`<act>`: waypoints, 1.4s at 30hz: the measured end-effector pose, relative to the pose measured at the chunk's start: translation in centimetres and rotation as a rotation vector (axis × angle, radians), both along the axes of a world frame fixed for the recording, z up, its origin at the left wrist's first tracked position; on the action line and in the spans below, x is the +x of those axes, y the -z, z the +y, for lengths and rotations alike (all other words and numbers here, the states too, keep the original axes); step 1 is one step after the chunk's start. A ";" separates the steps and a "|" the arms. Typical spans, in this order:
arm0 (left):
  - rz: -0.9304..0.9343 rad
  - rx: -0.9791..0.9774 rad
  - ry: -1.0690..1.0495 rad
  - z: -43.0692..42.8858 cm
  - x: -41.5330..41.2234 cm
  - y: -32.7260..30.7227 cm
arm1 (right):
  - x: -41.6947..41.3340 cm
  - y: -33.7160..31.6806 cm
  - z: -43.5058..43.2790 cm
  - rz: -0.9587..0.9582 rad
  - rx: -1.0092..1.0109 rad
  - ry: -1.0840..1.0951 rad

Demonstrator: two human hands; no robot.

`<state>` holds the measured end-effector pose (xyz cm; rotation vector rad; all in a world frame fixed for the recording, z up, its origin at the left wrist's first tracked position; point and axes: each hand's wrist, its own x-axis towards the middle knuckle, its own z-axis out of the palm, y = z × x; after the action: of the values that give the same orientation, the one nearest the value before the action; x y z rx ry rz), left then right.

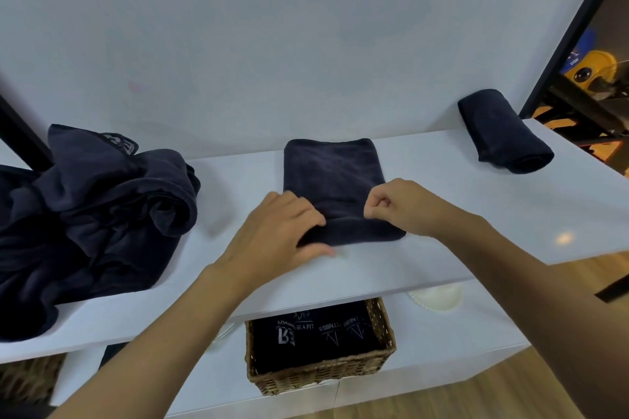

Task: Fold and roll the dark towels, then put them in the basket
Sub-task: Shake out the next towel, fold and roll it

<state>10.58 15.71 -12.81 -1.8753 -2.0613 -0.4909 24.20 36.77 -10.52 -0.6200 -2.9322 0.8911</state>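
A dark navy folded towel (332, 177) lies flat in the middle of the white shelf top (442, 214). Its near end is turned over into a short roll. My left hand (282, 228) grips the left end of that roll, fingers curled over it. My right hand (398, 204) pinches the roll's right end with curled fingers. A finished rolled towel (503, 133) lies at the back right. A wicker basket (320, 374) stands on the lower shelf below, holding several dark folded towels with white logos.
A heap of loose dark towels (92, 214) covers the left of the shelf top. The white wall (272, 44) rises right behind. A white plate-like object (437, 298) sits on the lower shelf at right. Another wicker basket (27, 381) shows at lower left.
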 end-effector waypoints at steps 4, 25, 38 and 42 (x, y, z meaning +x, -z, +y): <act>0.096 -0.137 -0.049 -0.3 -0.5 1.1 | 0.4 1.0 -0.2 0.096 0.019 0.013; -1.128 -0.460 -0.154 0.7 -3.5 -3.3 | 0.3 1.3 -0.6 0.186 0.089 -0.225; 0.145 -0.187 -0.130 -2.0 -0.2 0.3 | 1.1 3.5 -1.3 0.329 0.606 -0.333; -0.138 -0.213 -0.173 -2.3 -0.1 -0.7 | 0.2 0.8 -1.2 0.153 0.221 -0.303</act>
<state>10.51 13.40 -12.16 -1.7971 -2.4263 -0.3796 24.42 35.57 -11.34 -0.0921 -2.9682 0.5841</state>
